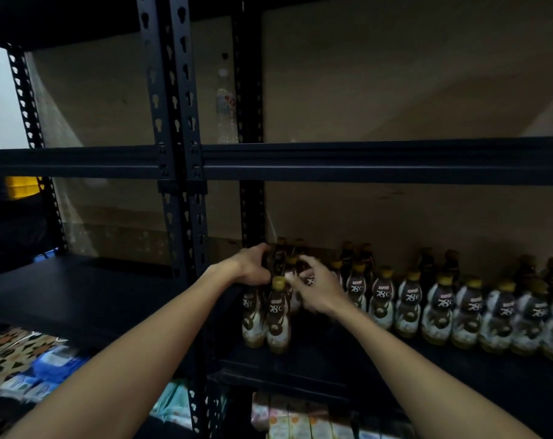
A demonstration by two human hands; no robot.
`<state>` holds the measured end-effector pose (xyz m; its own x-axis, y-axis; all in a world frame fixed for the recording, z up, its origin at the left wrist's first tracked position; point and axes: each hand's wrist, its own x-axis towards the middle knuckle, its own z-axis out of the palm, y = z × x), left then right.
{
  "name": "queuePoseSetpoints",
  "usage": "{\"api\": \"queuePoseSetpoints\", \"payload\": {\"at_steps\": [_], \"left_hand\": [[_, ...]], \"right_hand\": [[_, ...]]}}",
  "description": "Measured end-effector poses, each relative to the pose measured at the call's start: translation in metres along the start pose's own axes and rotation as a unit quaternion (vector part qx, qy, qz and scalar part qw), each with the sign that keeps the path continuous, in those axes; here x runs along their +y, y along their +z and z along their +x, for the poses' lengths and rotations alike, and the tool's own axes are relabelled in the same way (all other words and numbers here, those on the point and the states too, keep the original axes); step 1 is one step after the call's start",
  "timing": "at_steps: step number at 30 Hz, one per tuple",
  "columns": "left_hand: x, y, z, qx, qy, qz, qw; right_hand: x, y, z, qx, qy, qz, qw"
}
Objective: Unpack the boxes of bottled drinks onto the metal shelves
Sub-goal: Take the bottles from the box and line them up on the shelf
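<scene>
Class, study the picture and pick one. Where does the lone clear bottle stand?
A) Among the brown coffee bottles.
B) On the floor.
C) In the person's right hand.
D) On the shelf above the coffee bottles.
D: the clear bottle stands alone on the upper shelf beside a black upright, while the coffee bottles line the shelf below.

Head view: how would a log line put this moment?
left hand grips dark bottle | right hand over neighbouring bottles, blurred | place: metal shelf
</scene>
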<state>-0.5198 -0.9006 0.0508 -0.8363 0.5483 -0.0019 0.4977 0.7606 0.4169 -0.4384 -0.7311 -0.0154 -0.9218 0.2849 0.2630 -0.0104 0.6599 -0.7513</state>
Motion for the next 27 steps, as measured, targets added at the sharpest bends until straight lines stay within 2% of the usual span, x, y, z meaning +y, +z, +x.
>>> {"api": "queuePoseSetpoints", "payload": {"at_steps": [3, 5, 10, 13, 15, 19, 22, 27], "left_hand": [[0.020, -0.001, 0.017, 0.034, 0.027, 0.007, 0.999], [0.030, 0.003, 0.033, 0.053, 0.033, 0.012, 0.998], [0.039, 0.017, 0.075, 0.016, -0.006, 0.079, 0.997], [0.034, 0.025, 0.094, -0.027, -0.038, 0.120, 0.992], [0.032, 0.032, 0.101, -0.049, -0.040, 0.139, 0.988], [0.025, 0.036, 0.113, -0.071, -0.039, 0.151, 0.985], [0.020, 0.030, 0.117, -0.095, -0.048, 0.164, 0.981], [-0.001, 0.022, 0.118, -0.088, -0.069, 0.195, 0.974]], "right_hand": [[0.004, -0.020, 0.023, 0.050, 0.015, -0.038, 0.998], [0.003, -0.032, 0.041, 0.040, 0.057, -0.079, 0.994], [-0.007, -0.045, 0.077, -0.097, 0.100, -0.247, 0.959], [0.012, -0.031, 0.109, -0.202, 0.138, -0.284, 0.927], [0.016, -0.026, 0.113, -0.233, 0.144, -0.301, 0.913], [0.026, -0.015, 0.119, -0.222, 0.129, -0.318, 0.913], [0.034, -0.006, 0.129, -0.187, 0.118, -0.261, 0.940], [0.021, 0.010, 0.121, -0.174, 0.092, -0.228, 0.954]]}}
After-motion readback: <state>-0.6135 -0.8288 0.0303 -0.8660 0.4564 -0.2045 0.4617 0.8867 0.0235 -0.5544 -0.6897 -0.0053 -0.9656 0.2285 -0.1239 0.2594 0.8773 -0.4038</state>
